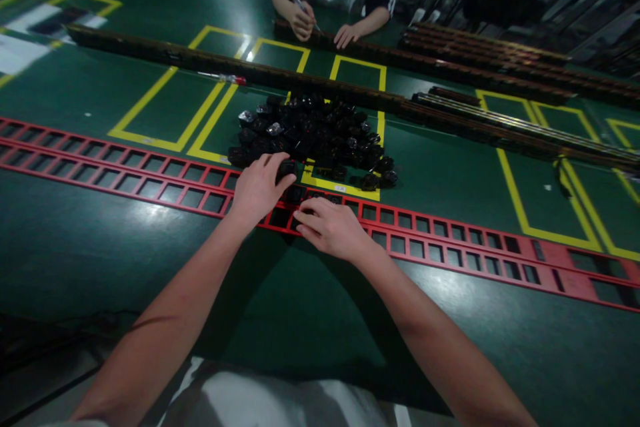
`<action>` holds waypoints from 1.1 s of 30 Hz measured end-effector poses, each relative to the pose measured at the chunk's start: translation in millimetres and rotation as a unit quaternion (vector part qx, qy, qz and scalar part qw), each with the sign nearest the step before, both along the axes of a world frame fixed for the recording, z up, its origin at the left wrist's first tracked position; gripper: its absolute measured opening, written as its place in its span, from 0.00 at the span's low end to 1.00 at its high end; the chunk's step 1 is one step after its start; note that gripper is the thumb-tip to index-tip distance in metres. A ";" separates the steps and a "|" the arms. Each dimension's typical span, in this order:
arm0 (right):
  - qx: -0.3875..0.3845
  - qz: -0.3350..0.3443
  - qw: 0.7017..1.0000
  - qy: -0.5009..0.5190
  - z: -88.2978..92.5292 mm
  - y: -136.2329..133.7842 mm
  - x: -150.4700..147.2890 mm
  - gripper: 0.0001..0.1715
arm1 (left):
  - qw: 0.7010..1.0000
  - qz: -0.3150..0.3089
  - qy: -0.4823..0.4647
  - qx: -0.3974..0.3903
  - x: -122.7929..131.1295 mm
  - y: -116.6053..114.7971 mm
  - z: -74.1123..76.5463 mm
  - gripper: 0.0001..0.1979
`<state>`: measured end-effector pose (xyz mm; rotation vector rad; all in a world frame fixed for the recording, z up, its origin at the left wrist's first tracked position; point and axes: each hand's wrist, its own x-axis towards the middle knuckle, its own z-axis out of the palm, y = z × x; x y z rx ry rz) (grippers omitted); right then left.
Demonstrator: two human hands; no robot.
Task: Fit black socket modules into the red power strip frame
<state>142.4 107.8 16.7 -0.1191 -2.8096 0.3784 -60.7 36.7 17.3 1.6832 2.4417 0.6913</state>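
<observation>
My left hand (pixel 261 188) has its thumb and fingers closed around a small black block (pixel 287 170), just above the far edge of a long red slotted frame (pixel 195 197). To its right, my right hand (pixel 327 224) lies over the same frame with its fingers a little apart, their tips touching it. Nothing shows in those fingers, though the palm side is hidden. Between the hands, another black block (pixel 294 194) sits in a far-row slot. Beyond the frame is a heap of black blocks (pixel 315 130), some with shiny faces.
A long dark rail (pixel 165 54) crosses the green table (pixel 280 287) behind the heap, with a red-handled screwdriver (pixel 235 79) beside it. Across the table a person's hand (pixel 302 19) holds a pen over another rail. More rails (pixel 480 47) are stacked at the back right.
</observation>
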 end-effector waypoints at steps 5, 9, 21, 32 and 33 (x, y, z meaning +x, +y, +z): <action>-0.001 -0.001 1.000 0.003 -2.3 0.4 -0.4 0.16 | 0.988 -0.150 0.007 -0.028 0.5 2.2 1.5 0.18; -0.005 -0.002 1.000 0.000 -2.2 0.4 -0.2 0.17 | 0.988 -0.139 -0.065 0.025 -0.9 4.1 -2.6 0.10; -0.022 -0.003 1.000 -0.013 1.8 0.3 -0.5 0.15 | 0.997 0.057 -0.022 0.037 -0.6 6.4 -7.2 0.10; -0.020 -0.004 1.000 -0.007 1.2 0.1 -0.2 0.16 | 0.994 0.050 -0.050 0.088 -6.4 5.3 -10.8 0.13; -0.021 -0.005 1.000 -0.005 0.7 0.2 -0.3 0.16 | 0.992 0.029 -0.061 0.108 -7.8 4.0 -10.1 0.15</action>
